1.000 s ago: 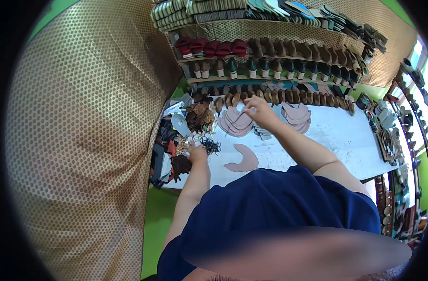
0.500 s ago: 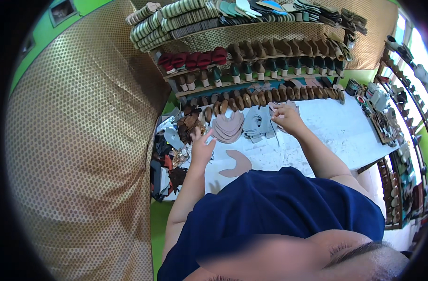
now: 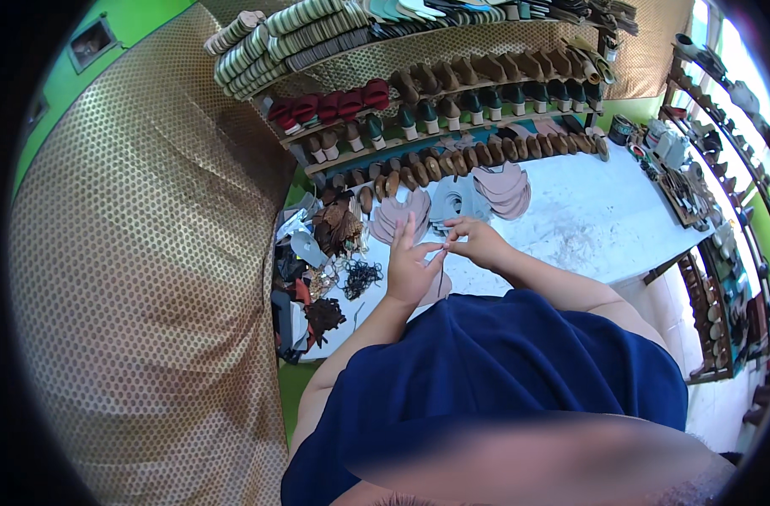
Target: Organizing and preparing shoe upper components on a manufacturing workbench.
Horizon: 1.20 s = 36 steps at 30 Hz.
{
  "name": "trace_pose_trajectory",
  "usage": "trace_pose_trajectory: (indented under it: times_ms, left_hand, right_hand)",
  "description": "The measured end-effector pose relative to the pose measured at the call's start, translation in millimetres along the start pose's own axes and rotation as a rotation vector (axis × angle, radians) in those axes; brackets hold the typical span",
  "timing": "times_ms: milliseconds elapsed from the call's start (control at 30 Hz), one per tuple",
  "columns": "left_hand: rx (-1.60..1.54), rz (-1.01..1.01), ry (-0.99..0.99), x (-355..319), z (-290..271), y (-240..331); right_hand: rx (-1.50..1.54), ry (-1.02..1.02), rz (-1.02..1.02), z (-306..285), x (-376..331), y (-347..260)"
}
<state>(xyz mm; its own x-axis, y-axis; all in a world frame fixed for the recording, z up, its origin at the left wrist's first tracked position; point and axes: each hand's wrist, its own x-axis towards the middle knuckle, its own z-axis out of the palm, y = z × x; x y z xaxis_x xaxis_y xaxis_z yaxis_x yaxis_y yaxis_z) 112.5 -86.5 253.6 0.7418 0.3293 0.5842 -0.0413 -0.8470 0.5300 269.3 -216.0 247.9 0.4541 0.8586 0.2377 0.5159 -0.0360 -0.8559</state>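
My left hand (image 3: 412,268) and my right hand (image 3: 479,244) meet over the near part of the table, thumb and forefinger of each pinched together. Between them is a thin dark cord (image 3: 441,282), its loose end hanging down. The left hand's other fingers point up and away. Below the hands, a pinkish curved cut piece (image 3: 436,292) lies mostly covered. Just beyond stand a left stack of pinkish curved pieces (image 3: 388,221), a grey stack (image 3: 454,191) and a right pinkish stack (image 3: 505,191). A tangle of black cords (image 3: 362,278) lies left of my left hand.
Brown scraps (image 3: 339,226) and dark bundles (image 3: 324,316) crowd the white table's (image 3: 583,223) left end. Shelves with shoe lasts (image 3: 427,118) and striped stacks (image 3: 313,34) rise behind. Tools (image 3: 680,190) lie at the right end, beside a shoe rack (image 3: 710,312).
My left hand has come right from beside the black cords, and my right hand has come back from the right pinkish stack. They now meet, with a thin cord between them. The view has shifted slightly.
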Motion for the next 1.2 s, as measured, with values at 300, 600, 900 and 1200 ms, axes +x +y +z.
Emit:
trace_pose_trajectory:
  times_ms: [300,600,900,1200]
  left_hand:
    - [-0.106,-0.072,0.067,-5.3,3.9,-9.7]
    - [-0.469,-0.268,-0.029,-9.5,17.4,-22.3]
    - [-0.714,-0.357,-0.067,-18.3,38.5,-46.7]
    - [-0.765,-0.425,-0.056,-19.2,37.8,-42.4]
  right_hand:
    - [0.145,0.108,0.092,15.4,-17.3,0.6]
    - [0.003,0.225,-0.001,26.8,-32.2,-6.9]
    - [-0.021,0.244,-0.031,33.4,-31.4,1.1]
    - [0.13,0.2,0.016,37.7,-25.9,6.7]
